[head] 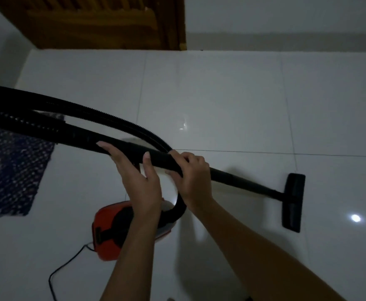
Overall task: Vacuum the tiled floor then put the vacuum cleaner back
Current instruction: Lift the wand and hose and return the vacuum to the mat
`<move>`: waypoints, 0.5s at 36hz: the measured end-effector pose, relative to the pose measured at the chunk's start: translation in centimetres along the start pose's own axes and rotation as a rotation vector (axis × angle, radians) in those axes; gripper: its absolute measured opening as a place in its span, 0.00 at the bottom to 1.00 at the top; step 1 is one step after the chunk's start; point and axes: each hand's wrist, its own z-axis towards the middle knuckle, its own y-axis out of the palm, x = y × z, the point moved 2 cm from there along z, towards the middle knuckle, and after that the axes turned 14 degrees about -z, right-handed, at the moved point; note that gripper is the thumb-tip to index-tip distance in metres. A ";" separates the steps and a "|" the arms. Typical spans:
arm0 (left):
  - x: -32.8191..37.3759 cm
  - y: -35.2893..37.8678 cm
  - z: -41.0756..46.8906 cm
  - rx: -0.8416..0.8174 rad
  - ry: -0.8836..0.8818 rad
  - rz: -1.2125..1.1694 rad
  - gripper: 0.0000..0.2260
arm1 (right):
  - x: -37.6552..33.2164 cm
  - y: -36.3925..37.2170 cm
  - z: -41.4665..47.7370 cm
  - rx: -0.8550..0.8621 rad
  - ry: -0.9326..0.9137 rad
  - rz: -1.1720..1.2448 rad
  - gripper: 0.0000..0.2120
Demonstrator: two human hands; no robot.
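Note:
A black vacuum wand point(238, 178) slants from the middle down to the right, ending in a flat black floor head point(293, 202) resting on the white tiled floor point(221, 101). My right hand point(190, 174) is wrapped around the wand's upper end. My left hand point(138, 177) grips the wand just to the left, fingers over its top. A ribbed black hose point(104, 116) loops off to the left edge and curls under my right hand down to the red and black vacuum body point(110, 229), which sits on the floor below my hands.
A black power cord point(67, 263) trails from the vacuum body toward the bottom edge. A dark blue patterned mat point(12, 172) lies at the left. A brown wooden door point(104, 22) and white wall stand at the far side.

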 end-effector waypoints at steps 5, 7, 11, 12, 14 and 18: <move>-2.6 -4.3 0.2 0.099 -0.037 -0.021 0.36 | -3.0 3.4 -1.7 0.036 -0.105 0.027 0.22; -3.5 -4.7 0.2 0.147 -0.024 -0.048 0.34 | -3.4 4.3 -1.5 -0.023 -0.150 0.085 0.21; -5.7 -3.8 -0.3 0.242 0.016 -0.167 0.29 | -3.6 6.2 -0.5 -0.186 -0.244 0.282 0.20; -6.5 -3.6 -0.3 0.278 0.017 -0.203 0.29 | -3.6 6.8 -0.3 -0.205 -0.256 0.321 0.20; -8.8 -3.4 0.2 0.345 -0.008 -0.275 0.29 | -3.5 7.8 0.1 -0.219 -0.284 0.359 0.20; -12.5 -3.1 2.4 0.375 0.009 -0.338 0.30 | -2.5 9.8 1.5 -0.198 -0.384 0.375 0.21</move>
